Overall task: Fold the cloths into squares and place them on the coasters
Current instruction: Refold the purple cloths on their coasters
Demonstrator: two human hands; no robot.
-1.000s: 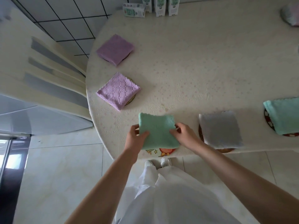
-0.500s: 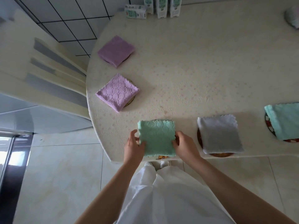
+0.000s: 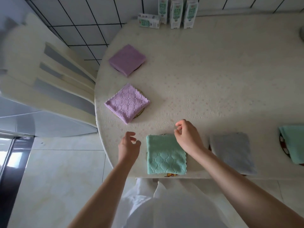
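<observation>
A green cloth (image 3: 165, 157) folded into a square lies on a coaster at the table's near edge; only a sliver of the coaster (image 3: 170, 174) shows below it. My left hand (image 3: 129, 146) hovers just left of the cloth with loosely curled fingers, holding nothing. My right hand (image 3: 187, 136) is over the cloth's far right corner, fingers loosely curled and empty. Two folded purple cloths (image 3: 127, 60) (image 3: 127, 102) sit on coasters at the left. A grey folded cloth (image 3: 233, 152) and another green cloth (image 3: 293, 143) lie on coasters to the right.
The table (image 3: 205, 71) wears a pale patterned cover. Several small cartons (image 3: 176, 13) stand at its far edge against the tiled wall. A cream chair (image 3: 49, 83) stands close to the table's left side. Tiled floor lies below.
Both hands have let go of the green cloth and lifted off its sides. The cloth now lies flat on the coaster. The view has shifted down the table.
</observation>
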